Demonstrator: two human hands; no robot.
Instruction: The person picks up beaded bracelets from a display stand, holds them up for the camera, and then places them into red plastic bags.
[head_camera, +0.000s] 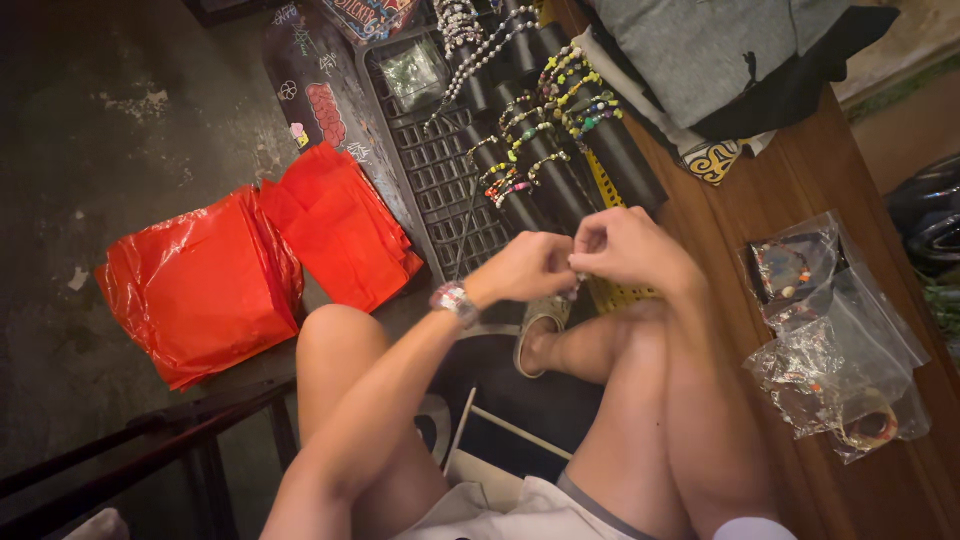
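My left hand (525, 268) and my right hand (625, 247) meet above my crossed legs, fingertips pinched together on a small beaded piece (577, 283) that is mostly hidden between them. A beaded watch or bracelet (454, 300) sits on my left wrist. Just beyond my hands stand black display rolls (620, 165) carrying several colourful bead bracelets (545, 125), resting on a black grid tray (440, 175).
Two stacks of red plastic bags (215, 285) lie on the dark floor at left. Clear bags of beads and jewellery (840, 340) rest on the wooden surface (790, 190) at right. Folded grey cloth (720, 50) lies at the top. A dark metal rail (150, 440) runs lower left.
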